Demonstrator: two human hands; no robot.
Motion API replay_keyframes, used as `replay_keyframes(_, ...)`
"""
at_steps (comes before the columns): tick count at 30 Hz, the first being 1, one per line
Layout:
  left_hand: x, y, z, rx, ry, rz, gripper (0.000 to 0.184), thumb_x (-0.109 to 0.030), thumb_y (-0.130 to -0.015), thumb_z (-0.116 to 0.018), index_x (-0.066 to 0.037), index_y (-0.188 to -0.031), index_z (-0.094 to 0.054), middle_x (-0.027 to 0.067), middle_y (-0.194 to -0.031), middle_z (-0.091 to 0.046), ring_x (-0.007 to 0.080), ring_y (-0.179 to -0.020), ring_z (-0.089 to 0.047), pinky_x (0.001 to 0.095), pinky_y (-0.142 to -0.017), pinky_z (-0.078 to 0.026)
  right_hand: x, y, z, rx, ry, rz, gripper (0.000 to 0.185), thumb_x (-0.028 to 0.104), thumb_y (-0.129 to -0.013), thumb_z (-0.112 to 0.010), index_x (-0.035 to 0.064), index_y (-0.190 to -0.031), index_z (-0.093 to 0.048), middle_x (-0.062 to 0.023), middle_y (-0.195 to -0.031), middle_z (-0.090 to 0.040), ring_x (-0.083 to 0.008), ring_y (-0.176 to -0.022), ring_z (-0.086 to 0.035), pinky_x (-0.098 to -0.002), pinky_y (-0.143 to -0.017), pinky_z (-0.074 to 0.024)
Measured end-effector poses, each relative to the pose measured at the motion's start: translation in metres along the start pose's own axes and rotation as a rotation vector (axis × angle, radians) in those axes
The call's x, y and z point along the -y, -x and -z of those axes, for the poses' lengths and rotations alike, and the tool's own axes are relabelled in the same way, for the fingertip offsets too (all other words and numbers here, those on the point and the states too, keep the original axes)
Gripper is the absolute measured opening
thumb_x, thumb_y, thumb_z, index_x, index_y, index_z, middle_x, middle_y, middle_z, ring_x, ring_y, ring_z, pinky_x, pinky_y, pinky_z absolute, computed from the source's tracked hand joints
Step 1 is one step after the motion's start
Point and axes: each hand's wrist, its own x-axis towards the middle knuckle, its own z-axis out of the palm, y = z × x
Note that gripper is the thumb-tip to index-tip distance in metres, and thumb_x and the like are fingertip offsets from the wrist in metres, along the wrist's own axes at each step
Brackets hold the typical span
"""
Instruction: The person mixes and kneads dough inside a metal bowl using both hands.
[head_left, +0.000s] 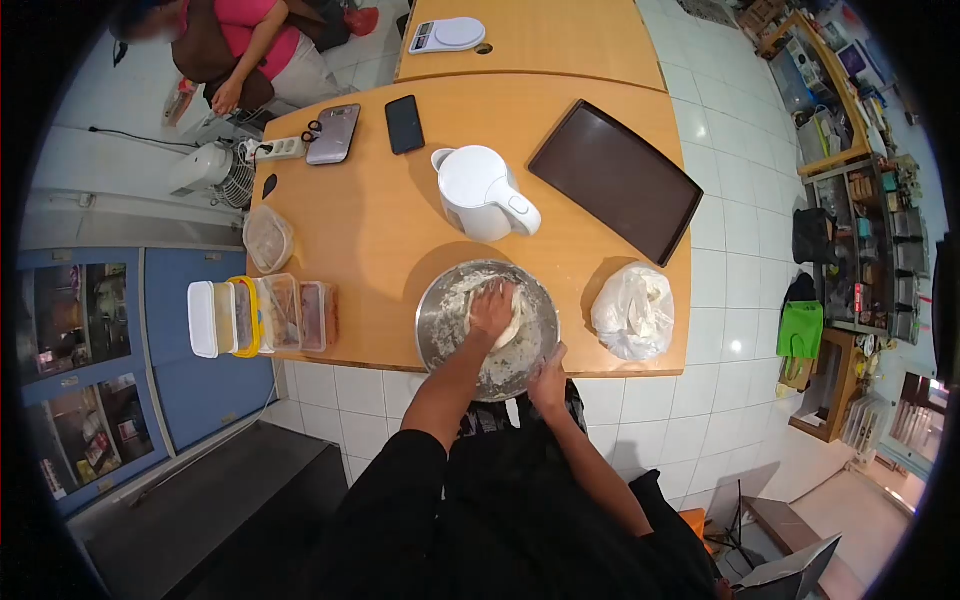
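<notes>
A metal mixing bowl (430, 335) sits at the table's near edge, its inner wall smeared with flour and bits of dough. Inside it lies a pale lump of dough (513, 330). My left hand (492, 308) reaches into the bowl and presses on the dough with fingers stretched out over it; the dough partly hides the fingertips. On the bowl's near right side, my right hand (547, 382) grips the rim. To the right of the bowl is a plastic bag of white flour-like stuff (634, 312). Behind the bowl stands a white electric kettle (478, 190).
A dark baking tray (615, 180) lies at the back right. A phone (404, 125), a grey scale (333, 135) and a power strip (280, 149) are farther back left. Plastic containers (285, 310) line the left edge. A white kitchen scale (448, 35) and a seated person (250, 50) are beyond.
</notes>
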Motion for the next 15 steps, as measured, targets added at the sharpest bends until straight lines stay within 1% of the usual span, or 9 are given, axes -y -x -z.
replay_keyframes(1, 0.005, -0.003, 0.001, -0.017, 0.005, -0.01, 0.051, -0.023, -0.079, -0.062, -0.008, -0.124, -0.045, 0.0149, -0.132, -0.051, 0.0304, -0.114, -0.055, 0.0494, -0.092, -0.045, 0.002, 0.0, 0.001, 0.001, -0.006, 0.002, 0.055, -0.004, -0.084, -0.045, -0.0015, -0.131, -0.017, -0.0407, -0.105, -0.052, -0.0561, -0.096, -0.052, -0.0562, -0.081, -0.0421)
replay_keyframes(4, 0.016, -0.009, 0.01, 0.045, 0.139, 0.042, 0.053, -0.018, -0.076, -0.066, -0.01, -0.124, -0.047, 0.0148, -0.125, -0.056, 0.0326, -0.105, -0.06, 0.0469, -0.087, -0.047, 0.008, 0.0, 0.001, -0.017, 0.009, -0.031, 0.054, -0.003, -0.085, -0.045, -0.001, -0.132, -0.017, -0.0407, -0.109, -0.051, -0.0557, -0.099, -0.051, -0.0557, -0.084, -0.0414)
replay_keyframes(5, 0.017, -0.009, 0.014, -0.041, 0.17, 0.051, 0.05, -0.012, -0.073, -0.065, -0.012, -0.122, -0.052, 0.0142, -0.118, -0.06, 0.0356, -0.095, -0.063, 0.0458, -0.082, -0.049, 0.01, 0.001, 0.001, -0.024, 0.019, -0.048, 0.054, -0.003, -0.085, -0.045, -0.0008, -0.132, -0.017, -0.0406, -0.11, -0.051, -0.0556, -0.1, -0.051, -0.0555, -0.085, -0.0412)
replay_keyframes(8, 0.028, -0.018, 0.02, 0.01, 0.44, 0.132, 0.045, -0.014, -0.074, -0.063, -0.012, -0.119, -0.056, 0.0138, -0.115, -0.062, 0.0374, -0.092, -0.063, 0.0472, -0.081, -0.049, 0.002, -0.001, -0.008, -0.078, 0.019, 0.009, 0.055, -0.003, -0.085, -0.045, -0.0004, -0.132, -0.017, -0.0396, -0.111, -0.051, -0.0554, -0.099, -0.051, -0.0551, -0.085, -0.0418)
replay_keyframes(9, 0.027, -0.028, 0.057, 0.337, 0.433, 0.237, 0.047, -0.02, -0.077, -0.062, -0.014, -0.123, -0.056, 0.0139, -0.118, -0.06, 0.0385, -0.099, -0.061, 0.0467, -0.084, -0.049, 0.004, 0.001, -0.008, -0.063, 0.007, -0.004, 0.055, -0.003, -0.085, -0.045, -0.0003, -0.132, -0.017, -0.0393, -0.11, -0.051, -0.055, -0.1, -0.051, -0.0551, -0.085, -0.0418)
replay_keyframes(12, 0.034, -0.001, 0.079, 0.186, 0.336, -0.116, 0.051, -0.027, -0.08, -0.061, -0.015, -0.129, -0.052, 0.0166, -0.121, -0.057, 0.0386, -0.106, -0.057, 0.0465, -0.089, -0.048, 0.009, 0.001, -0.001, -0.046, -0.003, -0.02, 0.055, -0.003, -0.085, -0.045, 0.0, -0.132, -0.018, -0.038, -0.11, -0.052, -0.054, -0.1, -0.052, -0.0548, -0.085, -0.0418)
replay_keyframes(13, 0.021, 0.009, 0.106, 0.382, 0.359, -0.013, 0.058, -0.028, -0.077, -0.065, -0.013, -0.131, -0.051, 0.0196, -0.122, -0.055, 0.0384, -0.11, -0.055, 0.0466, -0.093, -0.046, 0.01, 0.001, -0.002, -0.049, 0.0, -0.018, 0.055, -0.003, -0.085, -0.045, 0.0, -0.132, -0.018, -0.0375, -0.111, -0.052, -0.0537, -0.1, -0.052, -0.0546, -0.085, -0.0418)
replay_keyframes(15, 0.009, 0.04, 0.1, 0.332, 0.332, -0.03, 0.058, -0.024, -0.076, -0.065, -0.01, -0.131, -0.05, 0.0216, -0.121, -0.056, 0.0381, -0.109, -0.056, 0.0464, -0.091, -0.047, 0.009, 0.0, -0.004, -0.059, -0.004, -0.005, 0.054, -0.004, -0.085, -0.044, 0.0002, -0.132, -0.018, -0.0365, -0.112, -0.052, -0.053, -0.101, -0.052, -0.0541, -0.086, -0.0419)
